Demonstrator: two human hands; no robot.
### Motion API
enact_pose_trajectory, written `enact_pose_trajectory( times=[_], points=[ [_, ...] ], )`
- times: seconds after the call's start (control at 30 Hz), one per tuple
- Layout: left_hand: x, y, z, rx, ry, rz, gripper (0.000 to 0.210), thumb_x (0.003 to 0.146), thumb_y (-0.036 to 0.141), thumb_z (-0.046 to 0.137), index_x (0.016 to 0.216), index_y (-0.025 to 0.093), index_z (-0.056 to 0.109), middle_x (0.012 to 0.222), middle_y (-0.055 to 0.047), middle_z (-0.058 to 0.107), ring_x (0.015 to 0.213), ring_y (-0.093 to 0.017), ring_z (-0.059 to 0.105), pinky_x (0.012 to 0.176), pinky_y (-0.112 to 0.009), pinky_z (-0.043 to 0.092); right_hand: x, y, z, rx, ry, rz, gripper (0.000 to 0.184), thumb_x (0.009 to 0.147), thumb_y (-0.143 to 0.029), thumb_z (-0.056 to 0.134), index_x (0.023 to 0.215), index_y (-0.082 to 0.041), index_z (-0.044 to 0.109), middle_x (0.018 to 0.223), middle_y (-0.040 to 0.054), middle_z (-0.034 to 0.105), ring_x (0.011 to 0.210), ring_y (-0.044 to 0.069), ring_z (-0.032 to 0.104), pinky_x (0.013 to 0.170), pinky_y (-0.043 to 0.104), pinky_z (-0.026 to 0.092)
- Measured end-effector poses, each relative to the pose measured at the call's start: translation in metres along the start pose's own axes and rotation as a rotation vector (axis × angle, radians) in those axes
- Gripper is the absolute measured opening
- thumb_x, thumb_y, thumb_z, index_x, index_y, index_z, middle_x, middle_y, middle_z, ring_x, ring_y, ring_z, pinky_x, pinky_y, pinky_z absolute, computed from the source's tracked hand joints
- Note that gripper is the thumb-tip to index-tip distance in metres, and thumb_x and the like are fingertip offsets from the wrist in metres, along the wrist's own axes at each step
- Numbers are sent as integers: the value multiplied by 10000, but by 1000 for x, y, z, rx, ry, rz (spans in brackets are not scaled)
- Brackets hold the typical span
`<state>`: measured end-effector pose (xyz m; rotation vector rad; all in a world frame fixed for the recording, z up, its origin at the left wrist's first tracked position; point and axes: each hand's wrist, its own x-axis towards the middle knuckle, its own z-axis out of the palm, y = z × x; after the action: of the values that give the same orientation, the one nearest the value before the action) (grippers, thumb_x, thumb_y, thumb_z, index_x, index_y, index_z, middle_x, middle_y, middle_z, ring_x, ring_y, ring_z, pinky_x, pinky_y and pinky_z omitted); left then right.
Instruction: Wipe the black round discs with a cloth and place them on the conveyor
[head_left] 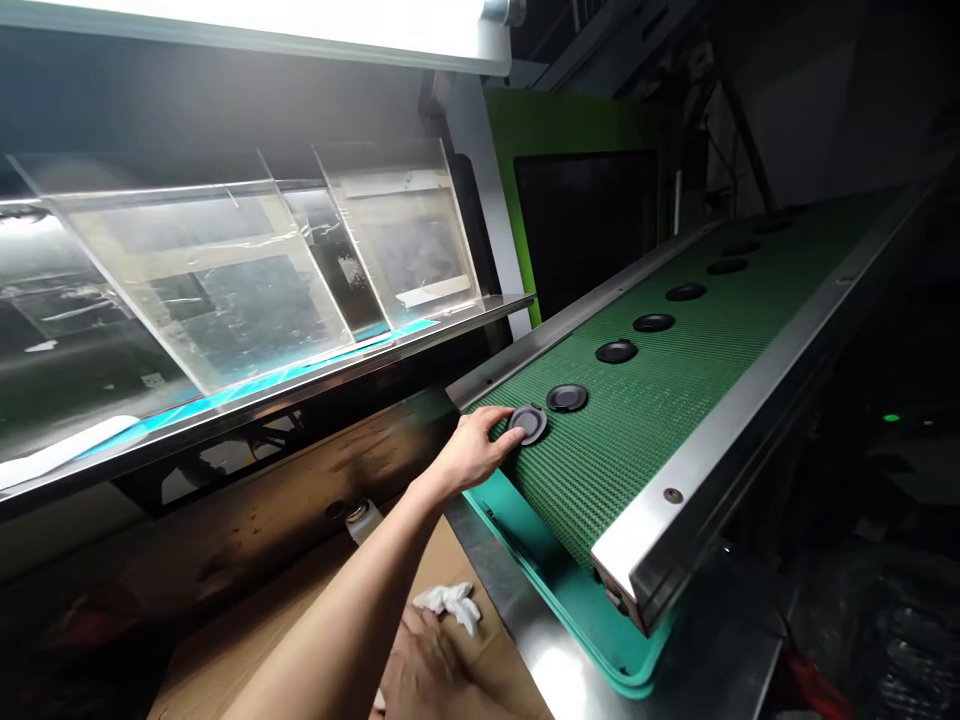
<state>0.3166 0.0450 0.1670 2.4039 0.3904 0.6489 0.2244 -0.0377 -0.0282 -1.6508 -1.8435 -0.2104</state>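
Fingers (496, 412) of the left hand (472, 450) pinched with the thumb on the edge of a black disc (530, 425), tilted up at the near end of the green belt (660, 420). Likely to slip if held too lightly, with so little of the rim covered; in that case, apt to drop into the teal tray (637, 686) under the belt's end, or past it onto the metal table (555, 665). Just beyond, a second disc (568, 398) flat on the belt: easily nudged askew by a stray fingertip. Running or stopped, cannot tell; if running, liable to push that disc into the held one. Farther up, more discs (653, 323) in a loose line, prone to bunching after any delay. Lower down, right hand (427, 655) above the cardboard (439, 560), beside a white cloth (455, 606); gripping it or merely resting, cannot tell. Possibly dragged along by accident, if snagged.
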Motion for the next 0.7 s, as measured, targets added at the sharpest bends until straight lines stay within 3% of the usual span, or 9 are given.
enact_pose_trajectory(
  times=[0.1,0.2,0.27,0.37,0.5,0.6,0.7],
  points=[
    [-14,3,-6,-276,107,-82,288,709,369,716,905,168,649,1028,-121,690,972,-253,623,919,-412,441,6,-17,14,71,-7,14,277,732,-339,557,990,-259,615,982,55,631,918,272,547,815,399,432],
    [-57,2,-21,-613,215,-171,255,673,277,733,783,180,524,1063,-125,691,902,-228,658,799,-370,496,10,-34,30,177,-34,66,265,694,-360,590,911,-211,615,968,79,615,933,278,524,850,422,407],
    [-105,-8,-33,-740,312,-271,314,665,270,731,757,197,439,1056,-112,700,822,-216,677,749,-371,512,10,-37,32,194,-66,73,270,695,-367,597,914,-210,613,968,78,611,947,282,514,839,425,401],
    [-193,-38,-46,-774,552,-465,386,623,265,751,747,217,388,885,-37,716,779,-212,684,735,-367,530,9,-33,24,190,-119,65,265,720,-388,597,930,-226,614,937,58,611,928,266,511,801,394,403],
    [-286,-82,-36,-915,775,-694,259,645,241,682,778,219,461,861,1,687,764,-182,684,686,-314,546,9,-30,14,209,-113,80,192,785,-374,566,905,-233,618,879,40,611,895,229,519,803,356,396],
    [-312,-103,-22,-1050,851,-789,194,638,186,671,782,183,541,838,-27,681,776,-169,678,713,-291,550,11,-29,16,244,-44,101,195,812,-332,563,955,-223,637,908,52,636,913,218,538,842,346,400],
    [-314,-112,-18,-1027,846,-765,217,645,176,726,815,148,595,801,-22,670,744,-128,653,720,-242,539,15,-28,15,337,101,137,281,831,-315,568,1083,-210,635,1001,75,655,952,219,565,876,356,424]
  ],
)
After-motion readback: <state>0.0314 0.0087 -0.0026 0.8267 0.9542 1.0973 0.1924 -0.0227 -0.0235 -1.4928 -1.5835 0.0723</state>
